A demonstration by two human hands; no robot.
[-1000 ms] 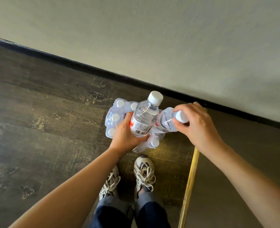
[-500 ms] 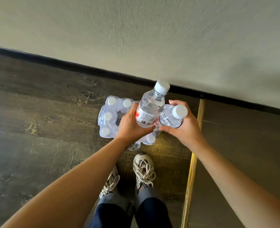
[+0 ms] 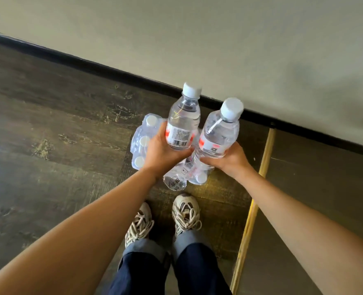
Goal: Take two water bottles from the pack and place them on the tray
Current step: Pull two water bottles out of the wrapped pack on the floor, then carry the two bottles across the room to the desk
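Note:
My left hand (image 3: 161, 151) grips a clear water bottle (image 3: 183, 122) with a white cap and a red and white label, held upright above the pack. My right hand (image 3: 229, 158) grips a second clear water bottle (image 3: 220, 133) of the same kind, tilted slightly right. Both bottles are lifted clear of the shrink-wrapped pack (image 3: 143, 141), which lies on the dark wooden floor beneath my hands with several white caps showing. No tray is in view.
My two feet in laced sneakers (image 3: 185, 211) stand just behind the pack. A beige wall with a black baseboard (image 3: 112, 70) runs diagonally ahead. A yellow strip (image 3: 251, 213) divides the wood floor from a grey floor on the right.
My right hand has shifted from the second bottle's cap to its body and pulled it out of the pack. Both bottles have risen higher and now stand upright side by side.

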